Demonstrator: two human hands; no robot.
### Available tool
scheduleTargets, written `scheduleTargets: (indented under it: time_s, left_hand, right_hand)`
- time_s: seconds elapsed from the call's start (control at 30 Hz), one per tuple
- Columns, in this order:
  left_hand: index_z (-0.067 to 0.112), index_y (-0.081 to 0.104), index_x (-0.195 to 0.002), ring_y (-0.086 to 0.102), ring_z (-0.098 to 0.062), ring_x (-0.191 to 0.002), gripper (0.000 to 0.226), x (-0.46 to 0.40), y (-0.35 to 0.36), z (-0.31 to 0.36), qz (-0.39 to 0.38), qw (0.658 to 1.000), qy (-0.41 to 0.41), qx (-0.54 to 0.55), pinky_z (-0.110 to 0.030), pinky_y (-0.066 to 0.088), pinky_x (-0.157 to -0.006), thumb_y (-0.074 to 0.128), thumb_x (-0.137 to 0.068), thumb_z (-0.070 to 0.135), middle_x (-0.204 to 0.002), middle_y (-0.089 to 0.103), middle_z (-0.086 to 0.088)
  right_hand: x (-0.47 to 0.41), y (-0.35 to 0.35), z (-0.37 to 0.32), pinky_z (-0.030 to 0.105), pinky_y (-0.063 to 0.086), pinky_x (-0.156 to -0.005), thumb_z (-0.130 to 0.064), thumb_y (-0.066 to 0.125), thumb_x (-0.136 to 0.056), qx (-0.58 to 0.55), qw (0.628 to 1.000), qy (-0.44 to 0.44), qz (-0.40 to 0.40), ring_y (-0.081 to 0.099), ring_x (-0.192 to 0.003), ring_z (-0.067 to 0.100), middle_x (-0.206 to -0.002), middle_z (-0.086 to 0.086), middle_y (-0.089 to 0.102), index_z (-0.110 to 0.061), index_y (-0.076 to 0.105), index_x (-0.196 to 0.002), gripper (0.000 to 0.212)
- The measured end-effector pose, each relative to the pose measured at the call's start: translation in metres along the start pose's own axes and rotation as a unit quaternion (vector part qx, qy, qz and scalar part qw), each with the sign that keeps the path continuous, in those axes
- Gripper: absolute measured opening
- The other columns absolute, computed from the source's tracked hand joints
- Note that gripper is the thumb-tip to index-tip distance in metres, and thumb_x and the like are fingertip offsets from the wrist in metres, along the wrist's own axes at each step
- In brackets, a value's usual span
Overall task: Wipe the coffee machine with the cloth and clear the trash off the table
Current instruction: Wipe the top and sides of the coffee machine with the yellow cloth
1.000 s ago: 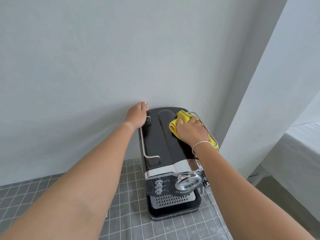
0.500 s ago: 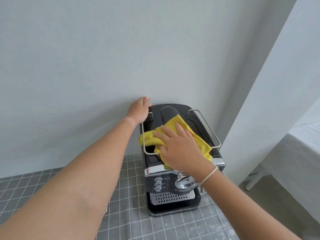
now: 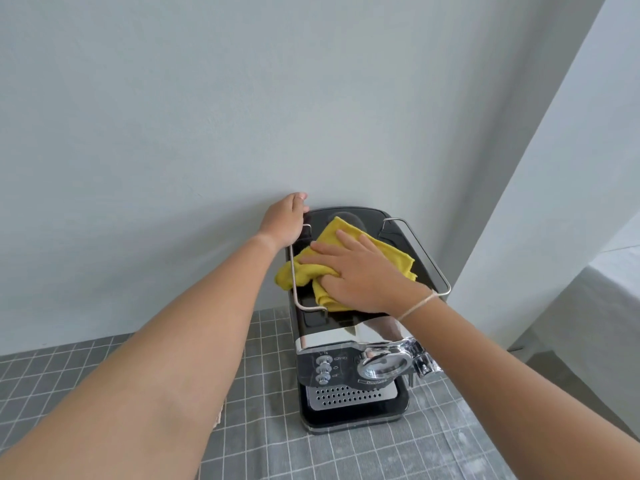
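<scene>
A black and chrome coffee machine point(image 3: 349, 372) stands against the wall on a grey checked tablecloth point(image 3: 263, 393). A yellow cloth point(image 3: 394, 252) lies spread on its glossy top, between the two wire rails, and spills over the left rail. My right hand point(image 3: 360, 275) presses flat on the cloth with its fingers straight and pointing left. My left hand point(image 3: 285, 220) grips the machine's back left corner, its fingers curled over the edge. No trash shows in this view.
A pale wall rises right behind the machine. A white wall corner point(image 3: 540, 202) juts out on the right, with a white-covered surface point(image 3: 609, 282) beyond it. The table's right edge runs close past the machine. My forearms hide much of the near tabletop.
My right hand swept the cloth from the top's back right toward the left and front, and spread it flat. The left hand kept its grip on the back corner.
</scene>
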State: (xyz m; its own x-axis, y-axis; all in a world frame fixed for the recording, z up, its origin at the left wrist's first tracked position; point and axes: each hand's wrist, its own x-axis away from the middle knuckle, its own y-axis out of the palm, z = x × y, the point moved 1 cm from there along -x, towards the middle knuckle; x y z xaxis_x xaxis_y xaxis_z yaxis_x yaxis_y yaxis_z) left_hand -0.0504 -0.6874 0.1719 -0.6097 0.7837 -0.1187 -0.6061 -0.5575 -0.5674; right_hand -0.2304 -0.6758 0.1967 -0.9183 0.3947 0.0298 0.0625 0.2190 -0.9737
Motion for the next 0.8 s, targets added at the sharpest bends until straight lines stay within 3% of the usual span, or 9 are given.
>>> scheduleTargets:
  time_s: [0.2, 0.43, 0.63, 0.8]
  left_hand:
    - [0.013, 0.047, -0.132, 0.048, -0.021, -0.126, 0.043, -0.002, 0.000, 0.000, -0.001, 1.000, -0.003, 0.009, -0.020, 0.030, -0.095, 0.021, -0.099, 0.026, -0.128, 0.061, -0.009]
    - [0.013, 0.047, -0.131, 0.048, -0.021, -0.125, 0.043, -0.001, -0.001, 0.000, 0.002, 1.000, 0.004, 0.000, -0.022, 0.031, -0.098, 0.022, -0.099, 0.026, -0.128, 0.061, -0.010]
    - [0.012, 0.046, -0.132, 0.047, -0.021, -0.126, 0.043, -0.002, -0.001, 0.000, -0.002, 1.000, 0.005, 0.002, -0.023, 0.031, -0.100, 0.021, -0.099, 0.026, -0.128, 0.060, -0.010]
    - [0.012, 0.047, -0.131, 0.048, -0.021, -0.126, 0.044, -0.003, 0.000, 0.000, -0.003, 1.000, 0.004, 0.005, -0.023, 0.032, -0.099, 0.021, -0.099, 0.026, -0.129, 0.060, -0.010]
  right_hand:
    - [0.050, 0.003, 0.002, 0.037, -0.004, -0.117, -0.041, 0.038, -0.094, -0.091, 0.995, 0.009, 0.031, -0.002, -0.145, 0.011, -0.150, -0.023, 0.024, -0.050, 0.038, -0.131, 0.038]
    - [0.012, 0.001, 0.007, 0.047, 0.004, -0.118, -0.063, 0.033, -0.086, -0.057, 0.993, 0.091, 0.038, 0.001, -0.145, 0.026, -0.156, -0.014, 0.011, -0.046, 0.029, -0.137, 0.054]
    - [0.043, 0.008, 0.000, 0.043, -0.004, -0.118, -0.052, 0.017, -0.094, -0.117, 0.988, 0.087, 0.058, -0.005, -0.145, 0.018, -0.155, -0.020, 0.011, -0.048, 0.033, -0.135, 0.044]
    - [0.036, 0.006, 0.000, 0.044, -0.003, -0.118, -0.043, 0.024, -0.097, -0.131, 0.984, 0.105, 0.060, -0.004, -0.145, 0.019, -0.154, -0.021, 0.014, -0.049, 0.038, -0.132, 0.038]
